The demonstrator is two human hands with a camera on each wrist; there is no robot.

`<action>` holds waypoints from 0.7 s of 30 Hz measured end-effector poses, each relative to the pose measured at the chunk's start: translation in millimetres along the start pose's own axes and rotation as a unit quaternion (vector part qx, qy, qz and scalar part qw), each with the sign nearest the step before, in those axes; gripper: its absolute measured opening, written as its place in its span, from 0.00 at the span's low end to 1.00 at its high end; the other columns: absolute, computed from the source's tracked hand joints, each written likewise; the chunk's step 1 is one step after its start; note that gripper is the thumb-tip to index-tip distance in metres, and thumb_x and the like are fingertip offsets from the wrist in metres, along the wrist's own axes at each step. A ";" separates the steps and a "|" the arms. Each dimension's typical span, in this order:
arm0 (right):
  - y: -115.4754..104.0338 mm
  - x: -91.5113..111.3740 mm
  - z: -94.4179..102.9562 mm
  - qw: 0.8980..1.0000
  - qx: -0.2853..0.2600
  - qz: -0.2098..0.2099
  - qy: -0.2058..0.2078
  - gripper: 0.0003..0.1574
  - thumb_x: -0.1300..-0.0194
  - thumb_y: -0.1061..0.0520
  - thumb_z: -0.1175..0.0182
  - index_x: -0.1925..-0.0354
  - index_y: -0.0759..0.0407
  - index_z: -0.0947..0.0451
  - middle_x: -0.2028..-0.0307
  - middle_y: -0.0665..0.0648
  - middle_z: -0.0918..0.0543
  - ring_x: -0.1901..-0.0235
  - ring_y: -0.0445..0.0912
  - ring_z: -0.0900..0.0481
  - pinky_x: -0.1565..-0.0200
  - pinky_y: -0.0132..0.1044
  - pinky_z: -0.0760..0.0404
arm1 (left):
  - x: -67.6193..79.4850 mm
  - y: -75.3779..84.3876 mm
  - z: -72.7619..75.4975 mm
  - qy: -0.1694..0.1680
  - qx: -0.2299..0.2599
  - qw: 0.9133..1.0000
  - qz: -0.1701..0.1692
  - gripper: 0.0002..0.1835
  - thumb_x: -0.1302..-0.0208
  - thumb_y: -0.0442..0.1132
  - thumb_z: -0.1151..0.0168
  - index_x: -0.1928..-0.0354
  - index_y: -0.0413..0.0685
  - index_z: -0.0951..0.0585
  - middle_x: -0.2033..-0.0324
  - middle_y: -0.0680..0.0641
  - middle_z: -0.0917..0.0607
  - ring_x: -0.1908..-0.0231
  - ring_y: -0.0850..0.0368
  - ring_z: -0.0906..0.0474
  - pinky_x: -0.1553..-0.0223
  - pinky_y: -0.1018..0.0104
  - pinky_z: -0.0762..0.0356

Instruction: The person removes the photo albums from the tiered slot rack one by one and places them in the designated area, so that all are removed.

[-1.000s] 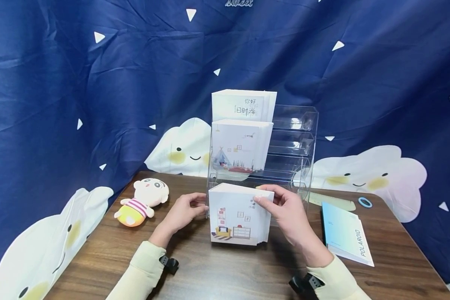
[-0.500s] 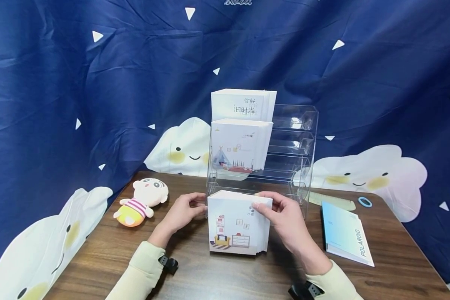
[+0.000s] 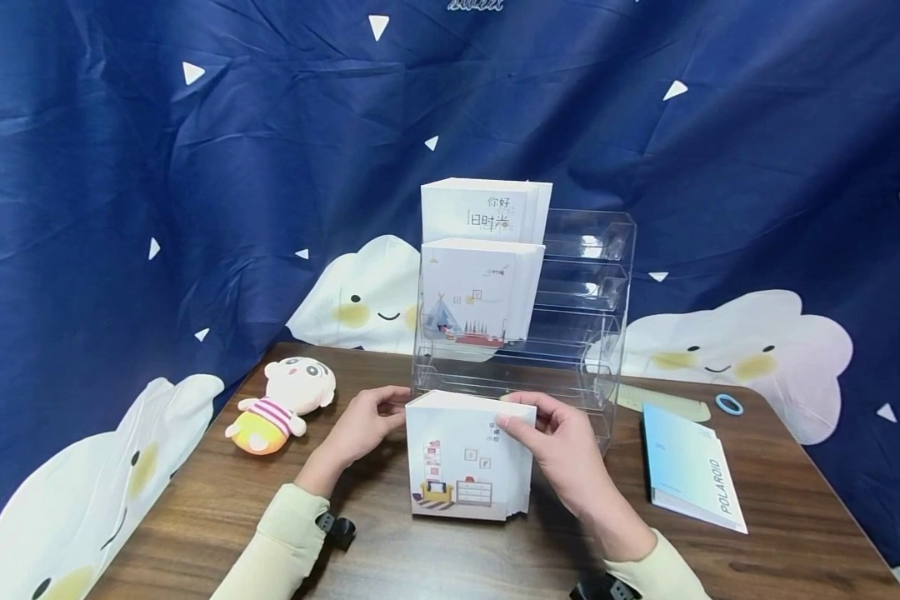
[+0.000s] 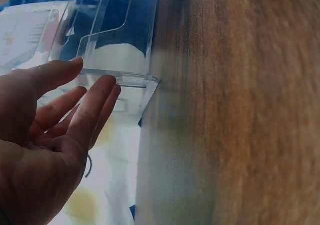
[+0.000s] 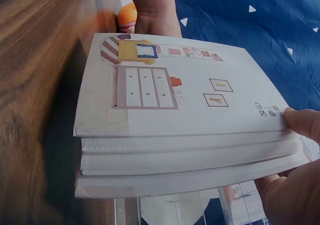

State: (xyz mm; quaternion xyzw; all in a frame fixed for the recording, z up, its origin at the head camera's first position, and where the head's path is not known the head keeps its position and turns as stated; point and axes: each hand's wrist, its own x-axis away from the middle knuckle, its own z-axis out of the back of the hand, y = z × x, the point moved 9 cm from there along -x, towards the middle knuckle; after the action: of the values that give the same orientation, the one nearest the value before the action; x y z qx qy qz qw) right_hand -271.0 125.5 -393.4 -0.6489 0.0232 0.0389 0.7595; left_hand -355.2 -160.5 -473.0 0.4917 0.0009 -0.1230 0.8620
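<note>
My right hand (image 3: pixel 562 442) grips a thick white photo album (image 3: pixel 465 458) by its upper right corner, thumb on the front cover and fingers behind. Its cover, with a yellow armchair and a chest of drawers, also fills the right wrist view, where the page edges (image 5: pixel 185 155) show. The album stands upright in front of a clear acrylic tiered rack (image 3: pixel 581 287). My left hand (image 3: pixel 371 421) is at the rack's lower left corner. In the left wrist view, its loosely extended fingers and thumb lie right at the clear edge (image 4: pixel 135 79).
Two more white albums, an upper one (image 3: pixel 465 208) and a lower one (image 3: pixel 468 287), stand on the rack's left side. A plush doll (image 3: pixel 273 404) lies at left. At right are a blue POLAROID album (image 3: pixel 690 467), a pale comb (image 3: pixel 667 402) and a blue ring (image 3: pixel 729 404).
My right hand has brought the album toward me, down and slightly left in the head view, away from the rack. The left hand has stayed at the rack's corner.
</note>
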 end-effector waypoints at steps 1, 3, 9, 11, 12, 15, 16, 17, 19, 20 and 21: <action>0.8 0.4 -0.9 1.000 -0.001 -0.001 -0.002 0.20 0.29 0.61 0.23 0.42 0.64 0.11 0.55 0.60 0.07 0.60 0.40 0.11 0.59 0.34 0.08 | 0.1 -0.2 0.2 0.001 -0.001 1.000 0.002 0.21 0.24 0.33 0.29 0.32 0.37 0.15 0.42 0.39 0.07 0.44 0.46 0.07 0.38 0.50 0.09; 1.9 1.3 -2.2 1.000 -0.003 -0.003 -0.004 0.20 0.29 0.61 0.23 0.41 0.65 0.11 0.56 0.60 0.07 0.60 0.40 0.11 0.60 0.34 0.09 | 0.3 -0.6 0.5 0.002 0.000 1.000 0.005 0.21 0.24 0.33 0.29 0.32 0.38 0.14 0.42 0.39 0.07 0.44 0.47 0.07 0.38 0.49 0.09; 5.3 6.2 -3.9 1.000 -0.008 -0.012 -0.008 0.23 0.29 0.60 0.22 0.40 0.66 0.12 0.54 0.61 0.06 0.61 0.39 0.12 0.61 0.34 0.09 | -0.2 -0.9 -0.7 -0.002 0.006 1.000 0.006 0.21 0.24 0.33 0.30 0.32 0.37 0.15 0.41 0.38 0.07 0.43 0.45 0.07 0.37 0.48 0.09; 6.3 8.0 -4.6 1.000 -0.009 -0.014 -0.009 0.23 0.29 0.59 0.22 0.40 0.66 0.12 0.54 0.61 0.06 0.61 0.39 0.12 0.61 0.34 0.09 | 0.1 -0.7 -0.9 -0.003 0.009 1.000 0.006 0.21 0.24 0.32 0.30 0.32 0.37 0.15 0.40 0.38 0.08 0.42 0.44 0.07 0.37 0.49 0.09; 6.5 8.6 -5.2 1.000 -0.010 -0.016 -0.010 0.23 0.29 0.59 0.22 0.40 0.65 0.12 0.54 0.61 0.06 0.61 0.40 0.11 0.60 0.34 0.09 | 0.4 -0.7 -0.7 -0.002 0.009 1.000 0.008 0.22 0.24 0.32 0.30 0.31 0.37 0.15 0.40 0.38 0.08 0.42 0.44 0.07 0.37 0.49 0.09; 7.3 10.1 -7.3 1.000 -0.011 -0.019 -0.013 0.21 0.29 0.60 0.23 0.41 0.65 0.12 0.55 0.61 0.06 0.61 0.41 0.11 0.60 0.34 0.09 | 0.9 -1.0 -0.3 0.000 0.009 1.000 0.009 0.22 0.24 0.31 0.30 0.31 0.37 0.15 0.40 0.37 0.08 0.42 0.44 0.07 0.38 0.49 0.09; 7.8 10.4 -7.9 1.000 -0.012 -0.020 -0.014 0.21 0.29 0.60 0.23 0.41 0.65 0.12 0.55 0.62 0.06 0.61 0.41 0.10 0.60 0.35 0.08 | 1.0 -1.1 -0.3 0.000 0.009 1.000 0.009 0.22 0.24 0.30 0.30 0.31 0.37 0.15 0.40 0.37 0.08 0.42 0.44 0.07 0.38 0.49 0.09; 8.1 10.7 -8.5 1.000 -0.013 -0.020 -0.014 0.20 0.29 0.60 0.23 0.42 0.65 0.12 0.55 0.62 0.06 0.61 0.41 0.10 0.60 0.35 0.08 | 1.1 -1.0 -0.2 0.000 0.009 1.000 0.009 0.22 0.24 0.30 0.30 0.31 0.37 0.15 0.40 0.37 0.08 0.42 0.44 0.07 0.38 0.49 0.09; 9.5 11.1 -9.2 1.000 -0.015 -0.022 -0.013 0.19 0.29 0.61 0.23 0.42 0.66 0.12 0.56 0.62 0.06 0.61 0.41 0.10 0.60 0.34 0.08 | 1.1 -1.3 -0.1 -0.001 0.008 1.000 0.008 0.22 0.24 0.30 0.30 0.31 0.37 0.15 0.40 0.37 0.08 0.43 0.44 0.08 0.38 0.49 0.09; 10.1 11.2 -9.3 1.000 -0.016 -0.023 -0.013 0.19 0.29 0.61 0.23 0.42 0.66 0.12 0.56 0.62 0.06 0.61 0.41 0.10 0.60 0.34 0.08 | 1.1 -1.4 0.0 -0.001 0.008 1.000 0.008 0.22 0.24 0.30 0.30 0.31 0.37 0.15 0.40 0.37 0.08 0.43 0.44 0.08 0.38 0.49 0.09; 10.9 11.4 -9.3 0.999 -0.018 -0.025 -0.013 0.19 0.29 0.62 0.23 0.42 0.66 0.12 0.56 0.62 0.06 0.61 0.41 0.10 0.60 0.34 0.08 | 1.1 -1.6 0.2 -0.001 0.007 1.000 0.009 0.22 0.24 0.31 0.30 0.31 0.37 0.15 0.40 0.37 0.08 0.43 0.44 0.08 0.38 0.49 0.09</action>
State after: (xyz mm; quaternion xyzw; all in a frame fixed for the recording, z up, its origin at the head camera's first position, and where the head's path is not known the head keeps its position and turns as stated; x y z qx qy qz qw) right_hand -260.5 118.4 -406.6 -0.6625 -0.0036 0.0287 0.7485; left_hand -354.4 -161.6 -474.4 0.4977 -0.0049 -0.1154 0.8596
